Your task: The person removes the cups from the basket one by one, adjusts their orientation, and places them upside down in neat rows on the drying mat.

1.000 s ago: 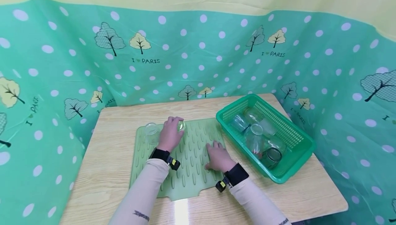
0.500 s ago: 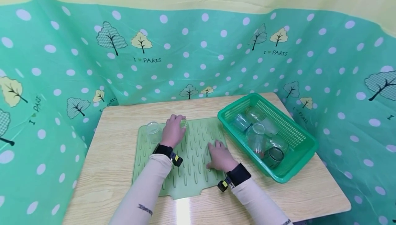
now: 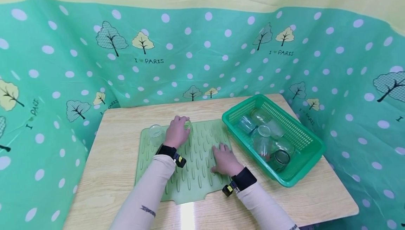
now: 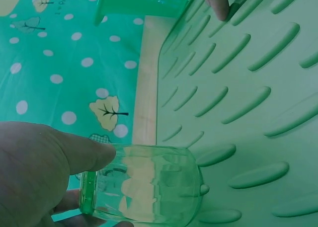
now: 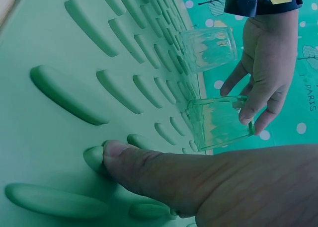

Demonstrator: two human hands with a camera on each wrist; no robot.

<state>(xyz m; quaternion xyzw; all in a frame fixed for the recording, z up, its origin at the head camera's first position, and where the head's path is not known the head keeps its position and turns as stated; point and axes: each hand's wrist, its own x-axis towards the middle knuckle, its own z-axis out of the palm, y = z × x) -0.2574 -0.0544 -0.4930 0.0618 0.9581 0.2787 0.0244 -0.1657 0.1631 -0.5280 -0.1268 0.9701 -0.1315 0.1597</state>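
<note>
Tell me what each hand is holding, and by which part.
The left hand grips a small clear glass cup round its upper end, standing on the ridged green mat. The right hand holds nothing, resting on the mat.

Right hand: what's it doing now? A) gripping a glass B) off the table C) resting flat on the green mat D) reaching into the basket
C: the right hand lies with straight fingers on the ridged mat, holding nothing; the left hand is the one gripping a glass, and the basket sits apart to the right.
</note>
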